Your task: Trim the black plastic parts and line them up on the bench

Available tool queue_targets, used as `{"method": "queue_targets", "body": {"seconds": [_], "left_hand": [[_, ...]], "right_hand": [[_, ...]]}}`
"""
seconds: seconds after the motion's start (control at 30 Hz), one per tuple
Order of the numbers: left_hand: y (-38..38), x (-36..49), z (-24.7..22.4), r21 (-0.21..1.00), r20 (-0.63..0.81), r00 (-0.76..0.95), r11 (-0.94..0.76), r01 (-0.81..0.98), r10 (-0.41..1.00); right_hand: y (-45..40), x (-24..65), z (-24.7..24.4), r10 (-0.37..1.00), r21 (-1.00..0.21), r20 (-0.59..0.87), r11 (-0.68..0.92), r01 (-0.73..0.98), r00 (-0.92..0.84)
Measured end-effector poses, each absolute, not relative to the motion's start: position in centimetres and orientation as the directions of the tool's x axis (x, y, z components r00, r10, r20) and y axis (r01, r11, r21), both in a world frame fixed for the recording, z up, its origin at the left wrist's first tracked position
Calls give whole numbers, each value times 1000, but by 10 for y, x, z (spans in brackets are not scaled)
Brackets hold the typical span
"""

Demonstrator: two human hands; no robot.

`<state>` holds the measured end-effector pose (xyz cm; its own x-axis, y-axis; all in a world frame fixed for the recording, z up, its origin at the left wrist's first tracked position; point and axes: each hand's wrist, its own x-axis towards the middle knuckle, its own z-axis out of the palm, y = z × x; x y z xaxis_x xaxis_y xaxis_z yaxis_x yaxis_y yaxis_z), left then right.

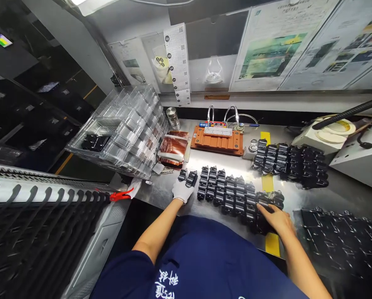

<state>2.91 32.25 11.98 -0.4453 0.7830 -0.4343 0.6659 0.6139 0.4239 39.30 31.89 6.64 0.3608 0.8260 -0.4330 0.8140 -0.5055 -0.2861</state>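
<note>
My left hand [182,192], in a white glove, is at the left end of the work surface. Its fingers close around a pair of small black moulded parts [191,178], partly covering them. To the right runs a long group of similar black parts [225,192], lined up in several slanting columns. At that group's right end is my bare right hand [277,218], its thumb and fingers bent around a black part [263,200]. The fingertips are partly hidden among the parts.
An orange fixture [217,141] stands at the back. Stacked clear plastic trays [132,133] rise at the left, near copper-coloured sheets [173,147] and a glass jar [173,118]. More black parts [291,162] lie back right; a dark tray [341,236] holds others. Yellow tape [272,245] marks the table.
</note>
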Motion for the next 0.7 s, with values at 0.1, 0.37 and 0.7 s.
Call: {"method": "queue_targets", "body": {"seconds": [0.1, 0.37, 0.7], "left_hand": [[325, 39, 118, 529, -373, -421, 562, 636, 827], [294, 41, 118, 777, -152, -114, 190, 600, 982], [233, -32, 126, -972, 175, 778, 232, 39, 603]], "right_hand": [[332, 396, 76, 850, -240, -388, -466, 852, 356], [358, 276, 132, 933, -804, -283, -105, 585, -222], [372, 134, 139, 942, -927, -186, -74, 368, -280]]}}
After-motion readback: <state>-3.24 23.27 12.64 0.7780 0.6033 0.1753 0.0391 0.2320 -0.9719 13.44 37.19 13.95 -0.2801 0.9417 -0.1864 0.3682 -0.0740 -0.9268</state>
